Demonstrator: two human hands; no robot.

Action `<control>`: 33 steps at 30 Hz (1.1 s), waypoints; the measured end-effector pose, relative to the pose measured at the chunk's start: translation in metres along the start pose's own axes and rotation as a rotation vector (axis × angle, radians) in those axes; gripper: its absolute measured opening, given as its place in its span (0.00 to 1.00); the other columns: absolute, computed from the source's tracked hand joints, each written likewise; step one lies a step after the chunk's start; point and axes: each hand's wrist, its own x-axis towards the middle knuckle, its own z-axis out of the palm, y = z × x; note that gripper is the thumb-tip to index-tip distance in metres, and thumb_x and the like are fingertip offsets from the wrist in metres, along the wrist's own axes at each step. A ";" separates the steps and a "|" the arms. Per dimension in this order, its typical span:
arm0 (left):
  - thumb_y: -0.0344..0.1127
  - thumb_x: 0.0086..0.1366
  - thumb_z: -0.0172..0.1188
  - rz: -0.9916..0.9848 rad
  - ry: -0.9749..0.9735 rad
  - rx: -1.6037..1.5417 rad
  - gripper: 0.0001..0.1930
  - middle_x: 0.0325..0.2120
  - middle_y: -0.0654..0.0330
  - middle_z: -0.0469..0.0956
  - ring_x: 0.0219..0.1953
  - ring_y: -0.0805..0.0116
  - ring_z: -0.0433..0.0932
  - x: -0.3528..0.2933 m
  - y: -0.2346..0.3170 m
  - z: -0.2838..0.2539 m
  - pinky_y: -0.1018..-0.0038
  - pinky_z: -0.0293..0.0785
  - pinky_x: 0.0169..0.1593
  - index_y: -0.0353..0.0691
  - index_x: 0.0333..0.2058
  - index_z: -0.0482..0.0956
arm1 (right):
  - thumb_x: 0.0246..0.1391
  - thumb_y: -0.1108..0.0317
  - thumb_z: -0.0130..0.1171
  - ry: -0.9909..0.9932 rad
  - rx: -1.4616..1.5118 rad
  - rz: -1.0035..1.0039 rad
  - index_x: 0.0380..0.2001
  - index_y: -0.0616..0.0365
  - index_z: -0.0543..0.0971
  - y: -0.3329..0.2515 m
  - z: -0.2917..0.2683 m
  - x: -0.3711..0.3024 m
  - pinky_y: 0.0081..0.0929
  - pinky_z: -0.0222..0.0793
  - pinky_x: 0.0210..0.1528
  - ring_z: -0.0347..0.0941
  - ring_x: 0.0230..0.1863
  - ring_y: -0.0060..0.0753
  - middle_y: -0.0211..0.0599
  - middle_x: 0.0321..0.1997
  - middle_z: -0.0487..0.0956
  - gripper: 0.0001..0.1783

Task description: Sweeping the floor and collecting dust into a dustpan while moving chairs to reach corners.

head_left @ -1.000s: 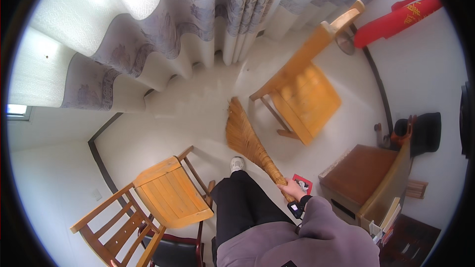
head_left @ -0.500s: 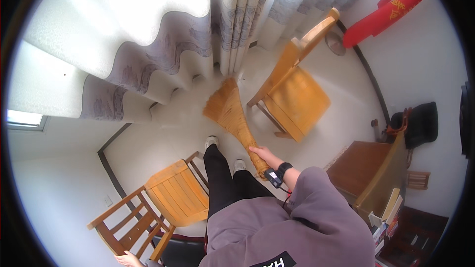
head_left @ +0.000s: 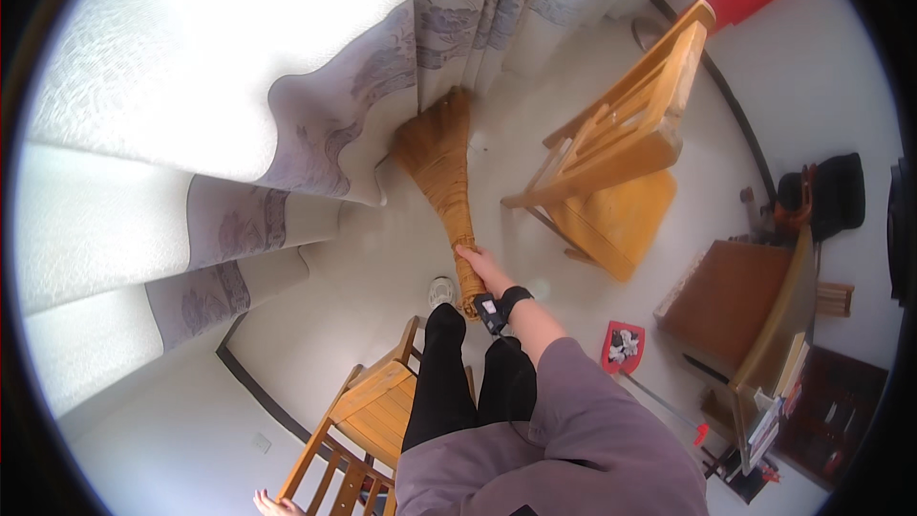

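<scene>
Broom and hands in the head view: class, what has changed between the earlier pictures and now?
The broom has moved forward, its bristles now by the hem of the curtain. The left hand, barely visible at first, now shows by the backrest of the left chair. The red dustpan, partly covered earlier, has come into fuller view. The right hand still grips the broom.

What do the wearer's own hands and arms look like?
The right hand is bare, with a black wristband and small pale-faced black device; a mauve-grey sleeve stops above the wristband. The left hand's visible part is bare.
</scene>
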 end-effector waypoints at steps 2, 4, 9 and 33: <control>0.18 0.45 0.48 -0.136 -0.152 -0.278 0.20 0.49 0.46 0.65 0.53 0.48 0.63 0.060 0.086 -0.026 0.62 0.60 0.55 0.29 0.42 0.69 | 0.48 0.57 0.59 0.085 0.019 -0.001 0.39 0.63 0.72 0.010 -0.005 -0.019 0.23 0.67 0.27 0.70 0.25 0.25 0.32 0.28 0.74 0.22; 0.18 0.46 0.48 0.088 -0.166 -0.438 0.19 0.48 0.48 0.66 0.52 0.50 0.64 0.110 0.151 -0.021 0.62 0.59 0.55 0.32 0.41 0.70 | 0.48 0.56 0.59 0.130 -0.090 0.016 0.38 0.63 0.74 0.014 -0.018 -0.044 0.23 0.67 0.28 0.70 0.25 0.25 0.32 0.28 0.75 0.21; 0.19 0.52 0.48 0.726 -0.287 -0.869 0.13 0.48 0.50 0.67 0.52 0.51 0.64 0.205 0.367 -0.056 0.64 0.60 0.55 0.36 0.38 0.72 | 0.40 0.52 0.62 0.134 -0.620 -0.111 0.39 0.61 0.76 0.061 -0.094 -0.101 0.30 0.68 0.38 0.75 0.33 0.36 0.41 0.31 0.79 0.27; 0.41 0.48 0.60 1.185 -0.581 -0.527 0.28 0.43 0.52 0.74 0.48 0.58 0.73 0.189 0.825 -0.327 0.66 0.70 0.47 0.39 0.48 0.64 | 0.39 0.48 0.58 0.685 -1.135 0.358 0.44 0.41 0.73 0.114 -0.106 -0.445 0.37 0.69 0.37 0.75 0.35 0.43 0.39 0.31 0.79 0.25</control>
